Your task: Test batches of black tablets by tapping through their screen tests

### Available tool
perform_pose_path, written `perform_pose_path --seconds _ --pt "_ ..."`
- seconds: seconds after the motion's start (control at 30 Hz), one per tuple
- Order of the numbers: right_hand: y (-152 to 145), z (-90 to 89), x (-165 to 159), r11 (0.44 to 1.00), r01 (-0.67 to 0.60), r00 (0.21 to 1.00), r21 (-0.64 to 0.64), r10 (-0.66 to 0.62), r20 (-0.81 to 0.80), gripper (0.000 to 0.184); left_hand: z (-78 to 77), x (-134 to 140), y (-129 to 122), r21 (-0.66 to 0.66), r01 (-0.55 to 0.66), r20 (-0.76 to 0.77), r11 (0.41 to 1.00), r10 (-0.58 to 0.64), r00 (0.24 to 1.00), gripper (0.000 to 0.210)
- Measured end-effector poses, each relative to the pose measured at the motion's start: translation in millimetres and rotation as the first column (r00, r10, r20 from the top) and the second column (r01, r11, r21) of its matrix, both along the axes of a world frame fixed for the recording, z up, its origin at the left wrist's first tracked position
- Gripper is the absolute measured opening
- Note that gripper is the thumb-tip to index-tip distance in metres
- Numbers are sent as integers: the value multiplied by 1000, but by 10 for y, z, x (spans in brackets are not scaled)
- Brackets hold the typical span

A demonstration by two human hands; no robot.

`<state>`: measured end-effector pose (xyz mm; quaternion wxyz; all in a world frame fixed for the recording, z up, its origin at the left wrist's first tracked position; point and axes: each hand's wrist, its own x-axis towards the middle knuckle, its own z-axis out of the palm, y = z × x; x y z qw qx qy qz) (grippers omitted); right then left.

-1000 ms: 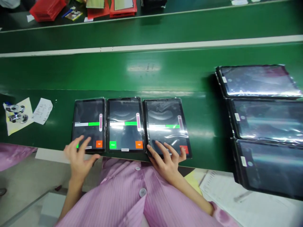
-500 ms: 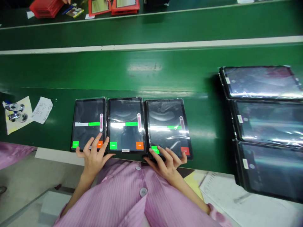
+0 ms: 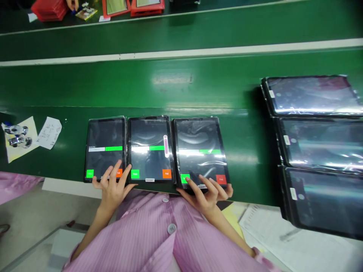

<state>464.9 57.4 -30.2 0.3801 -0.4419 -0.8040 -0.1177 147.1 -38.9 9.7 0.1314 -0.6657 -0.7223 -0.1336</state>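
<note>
Three tablets lie side by side along the near edge of the green bench, their screens lit with green and orange or red buttons. My left hand [image 3: 112, 187] rests with fingers spread over the lower edge of the left tablet [image 3: 105, 132]. Between my hands is the middle tablet [image 3: 149, 128], which shows a pink slider on its screen. My right hand [image 3: 207, 192] spreads over the bottom of the right tablet [image 3: 198, 132], its index fingertip at the green button. Neither hand grips anything.
Stacked dark tablets in clear film [image 3: 320, 143] occupy the right side. Toward the left lie a handwritten paper slip [image 3: 50, 132] and shiny metal parts [image 3: 18, 136] on yellow paper. Across the bench, another person's hand [image 3: 73, 4] is near red cases [image 3: 49, 9].
My right hand has shifted slightly right, its index finger now at the green button. The pink sliders on the left and right tablets have vanished. My left hand stays put.
</note>
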Motion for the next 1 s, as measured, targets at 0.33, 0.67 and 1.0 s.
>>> perform_pose_path --seconds 0.33,0.67,1.0 --pt "28 16 47 999 -33 999 28 34 -39 47 -241 -83 -225 49 -18 -37 999 20 999 54" --pt "56 105 123 999 -11 999 49 13 -36 68 -171 -501 -590 141 -394 68 908 389 919 71" --pt "1650 330 485 835 -95 893 -542 -169 -417 70 569 -492 753 -36 -123 86 992 125 988 37"
